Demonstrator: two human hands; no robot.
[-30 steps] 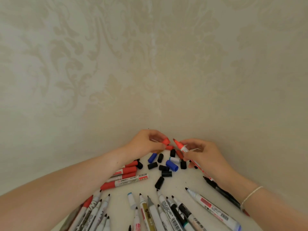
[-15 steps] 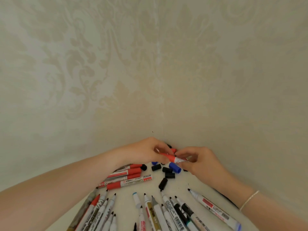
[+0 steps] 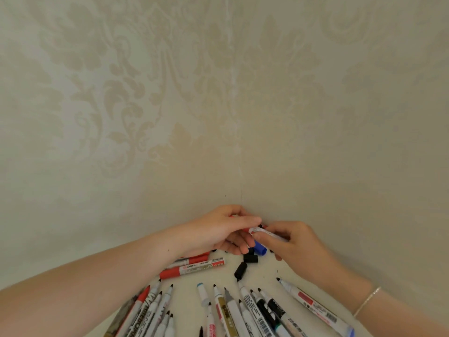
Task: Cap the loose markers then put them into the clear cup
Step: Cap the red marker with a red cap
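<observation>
Your left hand (image 3: 218,229) and right hand (image 3: 291,244) meet over the desk (image 3: 264,276) at the wall, both pinching one red marker (image 3: 262,231) between fingertips. Just below that marker lie a blue cap (image 3: 260,249) and black caps (image 3: 250,258); nearer you, uncapped markers (image 3: 233,310) fan out.

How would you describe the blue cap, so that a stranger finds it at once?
Look where the two hands meet, near the wall corner. Just below the right hand, on the table, lies the blue cap. The loose caps beside it are black; it alone is blue.
</observation>
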